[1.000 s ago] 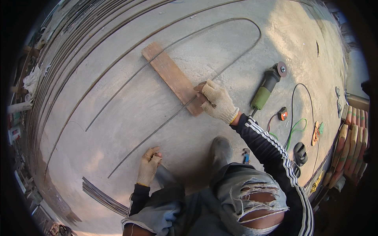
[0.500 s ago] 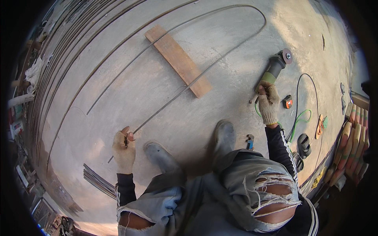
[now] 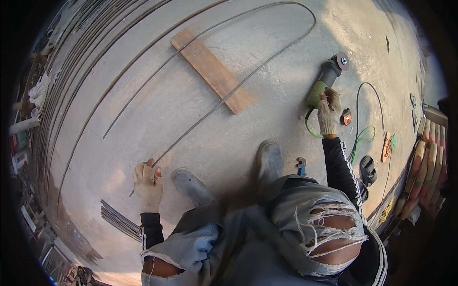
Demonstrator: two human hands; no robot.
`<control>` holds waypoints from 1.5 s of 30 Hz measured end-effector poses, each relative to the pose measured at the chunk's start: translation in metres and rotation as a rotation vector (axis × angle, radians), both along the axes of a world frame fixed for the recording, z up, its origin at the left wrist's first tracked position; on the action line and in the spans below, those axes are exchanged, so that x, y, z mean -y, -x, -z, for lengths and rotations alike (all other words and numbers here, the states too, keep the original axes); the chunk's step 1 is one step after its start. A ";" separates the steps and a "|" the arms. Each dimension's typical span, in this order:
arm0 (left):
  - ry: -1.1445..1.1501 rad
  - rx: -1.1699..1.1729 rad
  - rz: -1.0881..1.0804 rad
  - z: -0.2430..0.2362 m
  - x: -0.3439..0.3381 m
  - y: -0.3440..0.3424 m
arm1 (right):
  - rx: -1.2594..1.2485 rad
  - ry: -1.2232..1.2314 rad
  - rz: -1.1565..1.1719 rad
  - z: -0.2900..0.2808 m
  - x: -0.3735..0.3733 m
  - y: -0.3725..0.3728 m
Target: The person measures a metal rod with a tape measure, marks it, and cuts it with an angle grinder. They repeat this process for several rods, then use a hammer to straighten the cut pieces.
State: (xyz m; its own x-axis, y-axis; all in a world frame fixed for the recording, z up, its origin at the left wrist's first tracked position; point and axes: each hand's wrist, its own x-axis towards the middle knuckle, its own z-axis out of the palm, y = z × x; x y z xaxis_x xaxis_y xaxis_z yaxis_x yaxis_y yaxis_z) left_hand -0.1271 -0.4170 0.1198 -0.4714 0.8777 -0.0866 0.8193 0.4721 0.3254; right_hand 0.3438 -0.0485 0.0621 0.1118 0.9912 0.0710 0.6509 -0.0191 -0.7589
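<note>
Near its close end, a long thin steel rod (image 3: 191, 127) is pinched in my gloved left hand (image 3: 148, 187), fingers closed, with a short tail sticking out past the palm. The rod runs away across a wooden board (image 3: 210, 69) and bends back in a wide loop at the far side. Off to the right, my gloved right hand (image 3: 330, 115) has its fingers curled against the rear body of a green and dark angle grinder (image 3: 322, 83). The grinder lies at an angle, disc end pointing away from me; its grip underside is hidden.
Several long steel bars (image 3: 90, 52) lie along the far left. Cut rod pieces (image 3: 118, 220) sit near my left forearm. Right of the grinder are a tape measure (image 3: 346, 117), a dark cable (image 3: 358, 102) and sandals (image 3: 367, 168). A blue tool (image 3: 301, 166) lies by my boot.
My right hand has shifted slightly right along the grinder's rear body, baring more of its green casing. My left hand keeps its hold on the rod. The whole view has shifted slightly.
</note>
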 end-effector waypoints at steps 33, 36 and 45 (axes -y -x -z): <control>0.093 0.236 -0.011 0.032 -0.121 0.024 | 0.035 0.405 0.277 0.061 -0.080 -0.033; 0.078 0.231 -0.011 0.034 -0.137 0.025 | 0.043 0.402 0.300 0.061 -0.082 -0.031; 0.029 0.236 0.086 0.052 -0.181 0.023 | -0.179 0.320 0.275 0.079 -0.083 -0.037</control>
State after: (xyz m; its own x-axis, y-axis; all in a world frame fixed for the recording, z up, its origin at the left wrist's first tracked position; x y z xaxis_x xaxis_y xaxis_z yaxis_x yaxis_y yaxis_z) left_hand -0.1496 -0.2360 0.0674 -0.3591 0.9090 -0.2114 0.7594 0.4163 0.5001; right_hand 0.3812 0.0346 -0.0169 0.3565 0.8920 -0.2780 0.4482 -0.4243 -0.7868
